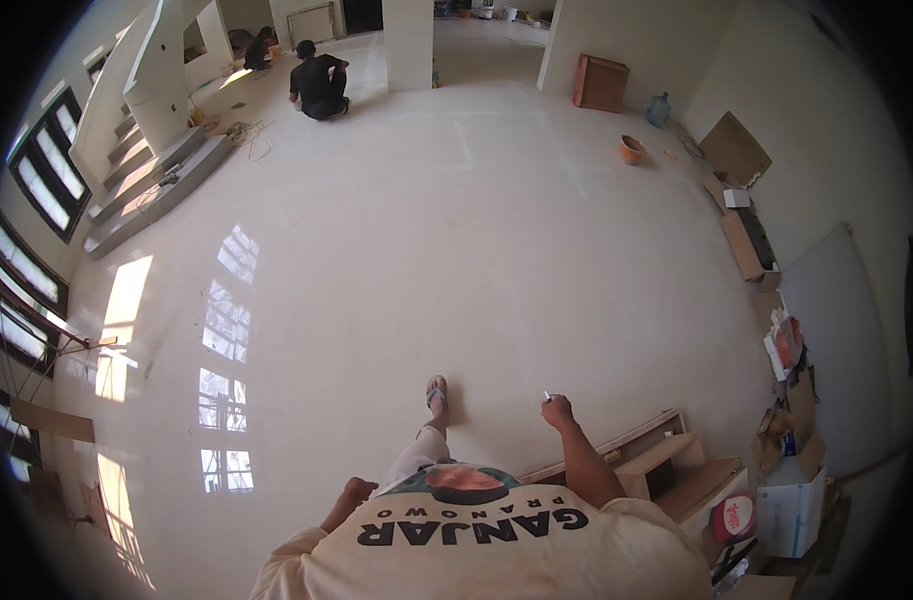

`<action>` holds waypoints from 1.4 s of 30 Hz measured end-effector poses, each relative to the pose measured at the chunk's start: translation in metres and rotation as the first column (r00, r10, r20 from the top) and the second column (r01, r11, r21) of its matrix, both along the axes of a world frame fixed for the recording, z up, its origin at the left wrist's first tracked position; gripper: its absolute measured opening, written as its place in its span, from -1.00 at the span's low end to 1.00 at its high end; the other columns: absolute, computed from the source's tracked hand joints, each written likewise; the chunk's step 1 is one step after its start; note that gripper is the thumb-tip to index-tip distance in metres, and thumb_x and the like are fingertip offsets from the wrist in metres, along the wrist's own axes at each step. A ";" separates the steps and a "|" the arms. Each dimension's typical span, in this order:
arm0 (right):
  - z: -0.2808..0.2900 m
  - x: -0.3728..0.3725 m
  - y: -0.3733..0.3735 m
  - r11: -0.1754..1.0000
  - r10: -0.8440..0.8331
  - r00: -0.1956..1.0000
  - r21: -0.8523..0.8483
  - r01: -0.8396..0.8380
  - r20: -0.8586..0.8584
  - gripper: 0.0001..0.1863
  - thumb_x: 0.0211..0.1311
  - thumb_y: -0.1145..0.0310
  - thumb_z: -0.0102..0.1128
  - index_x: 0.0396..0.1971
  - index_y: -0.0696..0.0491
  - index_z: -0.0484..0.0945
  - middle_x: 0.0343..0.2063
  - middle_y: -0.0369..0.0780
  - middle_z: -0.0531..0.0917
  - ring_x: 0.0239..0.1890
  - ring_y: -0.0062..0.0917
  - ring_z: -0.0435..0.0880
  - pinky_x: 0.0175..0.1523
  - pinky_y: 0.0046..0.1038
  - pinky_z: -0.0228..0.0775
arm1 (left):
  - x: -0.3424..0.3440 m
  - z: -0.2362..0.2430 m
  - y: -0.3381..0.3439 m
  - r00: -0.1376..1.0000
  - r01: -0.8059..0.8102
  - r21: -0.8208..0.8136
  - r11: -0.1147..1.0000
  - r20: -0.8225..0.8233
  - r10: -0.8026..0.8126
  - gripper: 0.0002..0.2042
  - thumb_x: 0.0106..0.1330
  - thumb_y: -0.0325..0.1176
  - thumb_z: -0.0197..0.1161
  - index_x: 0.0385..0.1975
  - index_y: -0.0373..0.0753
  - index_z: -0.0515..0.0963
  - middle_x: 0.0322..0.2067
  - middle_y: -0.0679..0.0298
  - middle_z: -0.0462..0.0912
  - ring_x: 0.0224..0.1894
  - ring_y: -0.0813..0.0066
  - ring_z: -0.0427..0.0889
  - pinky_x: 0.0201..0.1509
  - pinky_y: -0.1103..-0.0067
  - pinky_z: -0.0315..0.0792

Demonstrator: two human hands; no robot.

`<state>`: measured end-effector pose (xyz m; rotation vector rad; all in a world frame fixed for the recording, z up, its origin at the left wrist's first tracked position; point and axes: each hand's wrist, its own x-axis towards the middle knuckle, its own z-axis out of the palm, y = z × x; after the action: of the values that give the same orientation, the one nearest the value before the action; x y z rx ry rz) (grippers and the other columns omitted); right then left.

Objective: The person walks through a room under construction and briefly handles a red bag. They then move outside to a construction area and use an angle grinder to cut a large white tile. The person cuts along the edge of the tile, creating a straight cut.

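My right hand (556, 412) is held out ahead of my body, closed round a small white stick-like thing (548, 396). One end of it sticks out past the fingers; it is too small to tell its kind. Beside my left hip, my left hand (356, 489) hangs with its fingers curled in, and nothing shows in it. A sandalled foot (436, 391) of mine is set forward on the pale glossy floor (376, 270).
Wooden drawer-like boxes (666, 465) lie close by my right side. Cardboard, cartons and an orange pot (631, 150) line the right side. Curved steps (161, 190) rise at the far left. A person in black (320, 82) squats at the back, another beyond.
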<state>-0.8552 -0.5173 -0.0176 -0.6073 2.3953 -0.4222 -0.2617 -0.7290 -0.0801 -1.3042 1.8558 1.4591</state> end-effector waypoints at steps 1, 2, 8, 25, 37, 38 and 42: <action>-0.010 -0.023 -0.019 0.991 0.132 0.966 0.056 -0.123 -0.224 -0.63 0.25 0.19 0.11 -0.27 0.22 0.69 -0.19 0.07 0.70 -0.12 -0.15 0.72 -0.03 -0.19 0.57 | -0.020 -0.003 -0.034 0.999 -0.001 -0.012 1.000 -0.035 0.001 -0.73 0.33 -0.13 0.30 -0.31 -0.26 0.63 -0.54 0.11 0.65 -0.45 0.21 0.71 -0.35 0.28 0.62; -0.023 -0.039 -0.032 0.990 0.105 0.980 0.106 -0.088 -0.167 -0.63 0.25 0.19 0.12 -0.28 0.22 0.69 -0.19 0.07 0.70 -0.12 -0.14 0.72 -0.03 -0.19 0.57 | -0.043 -0.003 -0.070 0.997 -0.002 -0.025 1.000 -0.072 0.000 -0.69 0.31 -0.11 0.32 -0.36 -0.28 0.62 -0.55 0.11 0.63 -0.45 0.21 0.70 -0.34 0.28 0.62; -0.055 -0.130 -0.069 0.928 0.254 0.964 0.304 -0.218 -0.083 -0.66 0.19 0.20 0.15 -0.35 0.20 0.71 -0.28 0.04 0.73 -0.18 -0.10 0.73 -0.04 -0.17 0.58 | -0.277 0.026 -0.301 0.969 -0.182 -0.136 0.974 0.146 0.201 -0.52 0.27 0.00 0.36 -0.43 -0.43 0.64 -0.53 0.03 0.68 -0.48 0.16 0.70 -0.31 0.27 0.62; -0.070 -0.480 -0.431 0.668 0.656 0.746 0.372 -0.644 0.113 -0.78 0.12 0.27 0.26 -0.39 0.10 0.76 -0.38 -0.16 0.78 -0.24 -0.31 0.78 -0.10 -0.20 0.60 | -0.719 0.033 -0.731 0.933 0.356 -0.275 0.893 0.161 -0.322 -0.49 0.30 0.10 0.28 -0.20 -0.35 0.67 -0.24 -0.02 0.74 -0.19 0.12 0.74 -0.08 0.30 0.60; -0.007 -0.913 -0.889 0.983 -0.032 0.989 -0.185 0.005 -0.144 -0.67 0.27 0.21 0.11 -0.42 0.21 0.64 -0.46 0.03 0.70 -0.35 -0.10 0.72 -0.18 -0.18 0.54 | -0.871 -0.024 -0.893 0.996 0.080 -0.133 0.988 -0.036 -0.086 -0.60 0.24 -0.11 0.38 -0.55 -0.40 0.57 -0.62 0.15 0.59 -0.56 0.24 0.62 -0.43 0.32 0.60; -0.003 -0.933 -0.919 0.981 -0.025 0.990 -0.192 -0.002 -0.142 -0.67 0.27 0.21 0.12 -0.42 0.21 0.63 -0.48 0.02 0.70 -0.37 -0.10 0.71 -0.19 -0.19 0.54 | -0.893 -0.023 -0.911 0.997 0.053 -0.118 0.992 -0.045 -0.059 -0.60 0.24 -0.11 0.38 -0.55 -0.41 0.57 -0.61 0.14 0.59 -0.55 0.23 0.63 -0.43 0.32 0.60; -0.045 -1.021 -0.944 0.998 0.017 0.982 0.055 -0.007 -0.188 -0.64 0.17 0.16 0.15 -0.37 0.21 0.67 -0.39 0.06 0.72 -0.25 -0.03 0.72 -0.06 -0.12 0.56 | -1.066 -0.005 -1.001 0.989 -0.019 -0.041 0.999 -0.145 0.013 -0.57 0.26 -0.08 0.37 -0.53 -0.44 0.58 -0.60 0.09 0.62 -0.53 0.19 0.67 -0.43 0.32 0.60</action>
<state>-1.8765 -1.4616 -0.0621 -0.6632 2.5717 -0.3054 -1.3282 -1.7300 -0.0848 -1.2659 1.9821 1.5677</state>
